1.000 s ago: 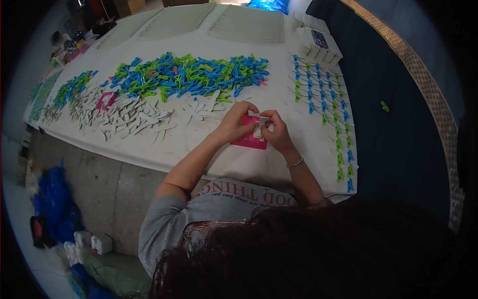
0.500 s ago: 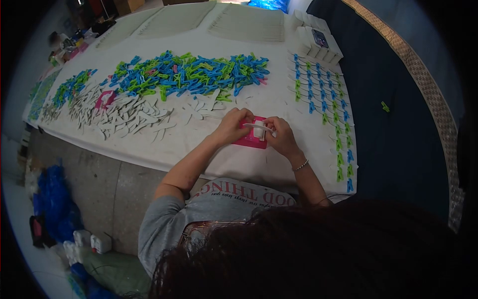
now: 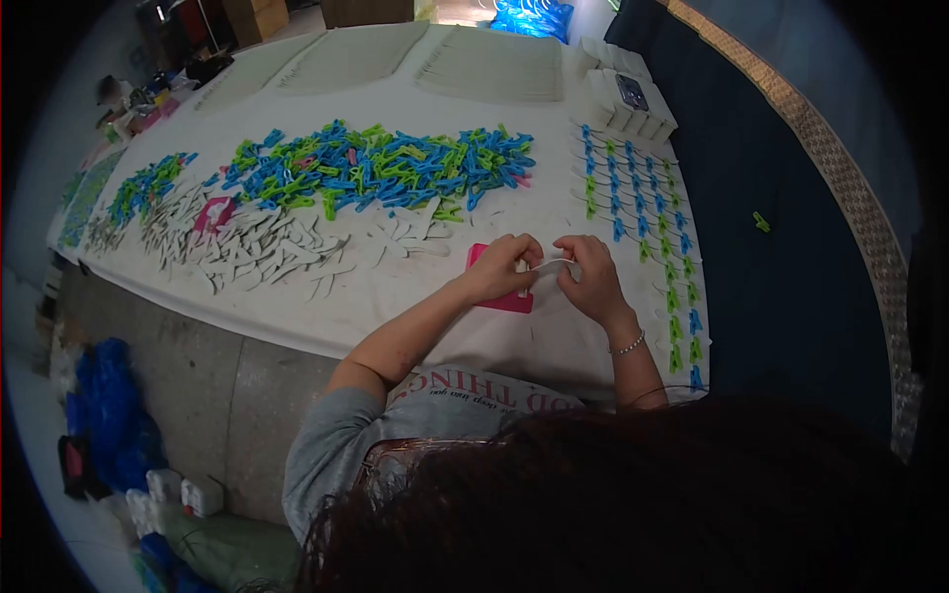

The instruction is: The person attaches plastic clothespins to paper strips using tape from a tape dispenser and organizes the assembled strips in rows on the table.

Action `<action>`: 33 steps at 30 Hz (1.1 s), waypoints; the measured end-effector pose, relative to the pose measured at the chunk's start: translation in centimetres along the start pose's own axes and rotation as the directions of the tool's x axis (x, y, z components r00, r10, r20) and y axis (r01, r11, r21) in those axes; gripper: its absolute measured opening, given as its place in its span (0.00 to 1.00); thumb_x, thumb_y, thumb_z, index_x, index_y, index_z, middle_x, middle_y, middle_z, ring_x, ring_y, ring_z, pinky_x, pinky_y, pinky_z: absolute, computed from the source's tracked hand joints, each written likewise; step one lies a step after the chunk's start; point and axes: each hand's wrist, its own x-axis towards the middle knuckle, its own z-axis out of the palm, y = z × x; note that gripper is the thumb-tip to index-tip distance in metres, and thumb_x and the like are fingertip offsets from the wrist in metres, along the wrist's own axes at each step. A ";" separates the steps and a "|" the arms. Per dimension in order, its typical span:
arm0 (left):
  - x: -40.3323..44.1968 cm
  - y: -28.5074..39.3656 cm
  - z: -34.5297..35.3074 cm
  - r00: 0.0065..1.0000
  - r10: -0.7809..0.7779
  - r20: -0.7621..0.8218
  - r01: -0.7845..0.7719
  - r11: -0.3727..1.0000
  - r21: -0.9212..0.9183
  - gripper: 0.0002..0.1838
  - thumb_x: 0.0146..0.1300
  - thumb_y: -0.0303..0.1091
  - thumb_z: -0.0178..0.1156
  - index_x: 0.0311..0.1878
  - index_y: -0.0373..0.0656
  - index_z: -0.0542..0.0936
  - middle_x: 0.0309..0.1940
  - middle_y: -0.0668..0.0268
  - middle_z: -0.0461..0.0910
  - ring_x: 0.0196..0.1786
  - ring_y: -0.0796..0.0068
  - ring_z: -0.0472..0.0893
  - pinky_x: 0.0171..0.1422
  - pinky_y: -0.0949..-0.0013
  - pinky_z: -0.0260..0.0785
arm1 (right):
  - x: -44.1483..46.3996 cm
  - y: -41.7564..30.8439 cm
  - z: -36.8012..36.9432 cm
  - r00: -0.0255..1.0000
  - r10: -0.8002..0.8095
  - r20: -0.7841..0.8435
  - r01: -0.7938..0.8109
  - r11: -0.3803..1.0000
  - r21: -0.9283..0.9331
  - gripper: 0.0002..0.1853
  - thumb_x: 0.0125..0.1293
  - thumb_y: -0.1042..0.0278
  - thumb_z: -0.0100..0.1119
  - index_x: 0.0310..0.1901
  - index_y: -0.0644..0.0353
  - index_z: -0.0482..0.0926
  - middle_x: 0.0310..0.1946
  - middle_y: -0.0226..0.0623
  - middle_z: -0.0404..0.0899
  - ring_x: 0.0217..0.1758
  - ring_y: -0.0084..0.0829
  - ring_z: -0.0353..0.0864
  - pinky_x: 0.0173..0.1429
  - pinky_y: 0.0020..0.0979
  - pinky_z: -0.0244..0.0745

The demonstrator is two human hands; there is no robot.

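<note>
A thin, curved white plastic strip (image 3: 553,264) spans the gap between my two hands. Fingers of my left hand (image 3: 506,269) are closed on its left end. My right hand (image 3: 591,282), with a beaded bracelet on the wrist, pinches the other end. Beneath the left hand lies a pink block (image 3: 511,302) with a white part on it, mostly hidden by that hand. Left of the hands, a few loose white strips (image 3: 403,237) lie near a larger heap of similar white pieces (image 3: 267,247).
Behind the hands spreads a long pile of blue and green clips (image 3: 376,168). Rows of clips with white strips (image 3: 643,208) line the table's right side. A phone (image 3: 631,92) rests on white stacks at the back right. Another person (image 3: 114,94) is at the far left.
Both hands have lifted the white strip off the pink block and shifted right. The right hand has moved farther from the block. The camera view has tilted slightly.
</note>
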 end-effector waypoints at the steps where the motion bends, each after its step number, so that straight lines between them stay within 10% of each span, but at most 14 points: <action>1: -0.2 -0.2 -0.2 1.000 0.004 -0.005 -0.004 1.000 0.000 0.13 0.51 0.27 0.65 0.41 0.43 0.76 0.31 0.65 0.80 0.37 0.66 0.77 0.44 0.65 0.68 | 0.5 -0.3 0.0 0.996 0.090 0.013 -0.091 0.978 0.189 0.17 0.52 0.77 0.60 0.47 0.60 0.76 0.33 0.34 0.76 0.42 0.34 0.76 0.53 0.34 0.70; 5: -0.7 -1.0 -2.7 0.969 -0.040 -0.243 0.006 0.990 -0.138 0.16 0.54 0.24 0.65 0.46 0.41 0.74 0.36 0.69 0.77 0.39 0.79 0.76 0.45 0.74 0.68 | 3.3 1.7 1.8 0.972 0.196 0.131 -0.235 0.845 0.480 0.18 0.59 0.74 0.59 0.53 0.62 0.74 0.39 0.34 0.77 0.46 0.28 0.76 0.56 0.30 0.71; 8: -0.8 -2.4 -5.3 0.935 -0.040 -0.351 -0.007 0.991 -0.132 0.18 0.55 0.22 0.65 0.48 0.40 0.72 0.38 0.72 0.75 0.39 0.84 0.74 0.45 0.77 0.69 | 6.4 5.7 6.2 0.875 0.300 0.381 -0.431 0.841 0.327 0.20 0.62 0.74 0.56 0.57 0.59 0.73 0.46 0.41 0.76 0.46 0.32 0.76 0.51 0.33 0.74; 16: -0.6 -2.3 -6.5 0.919 -0.179 -0.352 -0.029 0.859 -0.512 0.19 0.57 0.20 0.63 0.50 0.41 0.70 0.37 0.71 0.74 0.38 0.83 0.74 0.46 0.78 0.69 | 13.7 6.3 13.6 0.948 0.026 0.319 0.073 0.953 -0.293 0.13 0.62 0.70 0.54 0.49 0.60 0.75 0.40 0.47 0.78 0.46 0.47 0.81 0.51 0.44 0.76; 23: -0.7 -1.8 -6.8 0.924 -0.216 -0.314 -0.030 0.781 -0.624 0.18 0.57 0.19 0.62 0.50 0.42 0.70 0.36 0.72 0.76 0.38 0.85 0.73 0.46 0.80 0.66 | 14.8 6.6 12.4 0.876 0.201 0.439 -0.028 0.929 -0.370 0.07 0.62 0.68 0.55 0.40 0.60 0.75 0.41 0.45 0.80 0.47 0.46 0.81 0.48 0.44 0.77; 28: -0.8 -1.3 -7.0 0.933 -0.284 -0.222 0.041 0.695 -0.718 0.18 0.58 0.19 0.59 0.50 0.41 0.70 0.37 0.71 0.76 0.40 0.83 0.75 0.49 0.77 0.66 | 10.1 6.3 7.7 0.998 -0.070 -0.008 0.067 0.981 -0.182 0.11 0.64 0.65 0.58 0.43 0.62 0.78 0.42 0.47 0.81 0.46 0.41 0.83 0.47 0.37 0.79; 29: -0.8 -1.5 -6.9 0.929 -0.290 -0.228 0.042 0.698 -0.715 0.18 0.58 0.19 0.59 0.50 0.41 0.70 0.37 0.71 0.76 0.40 0.83 0.75 0.49 0.77 0.66 | 9.8 4.3 5.2 0.972 0.219 0.087 -0.223 0.974 0.049 0.12 0.64 0.68 0.59 0.46 0.63 0.77 0.44 0.46 0.81 0.46 0.36 0.83 0.48 0.32 0.79; 30: -0.8 -2.1 -6.8 0.943 -0.265 -0.203 0.026 0.665 -0.746 0.18 0.57 0.18 0.59 0.50 0.41 0.70 0.37 0.71 0.76 0.41 0.82 0.75 0.50 0.78 0.66 | 9.1 3.0 3.7 0.856 0.457 0.241 -0.508 0.828 0.236 0.13 0.64 0.70 0.61 0.49 0.64 0.76 0.46 0.45 0.81 0.47 0.31 0.83 0.49 0.28 0.79; 31: -0.8 -2.2 -6.7 0.955 -0.238 -0.177 0.013 0.630 -0.777 0.18 0.57 0.17 0.58 0.50 0.41 0.70 0.38 0.70 0.77 0.41 0.82 0.75 0.50 0.78 0.66 | 7.9 2.5 3.4 0.856 0.455 0.245 -0.508 0.827 0.242 0.13 0.64 0.70 0.61 0.49 0.64 0.76 0.46 0.45 0.81 0.47 0.31 0.83 0.49 0.28 0.79; 33: -0.9 -2.0 -6.5 0.961 -0.225 -0.162 0.021 0.643 -0.766 0.18 0.56 0.17 0.58 0.50 0.41 0.70 0.38 0.70 0.77 0.41 0.81 0.76 0.49 0.77 0.66 | 5.6 1.6 3.2 0.864 0.480 0.153 -0.370 0.398 0.839 0.14 0.64 0.77 0.62 0.50 0.67 0.74 0.47 0.41 0.80 0.47 0.23 0.81 0.50 0.23 0.78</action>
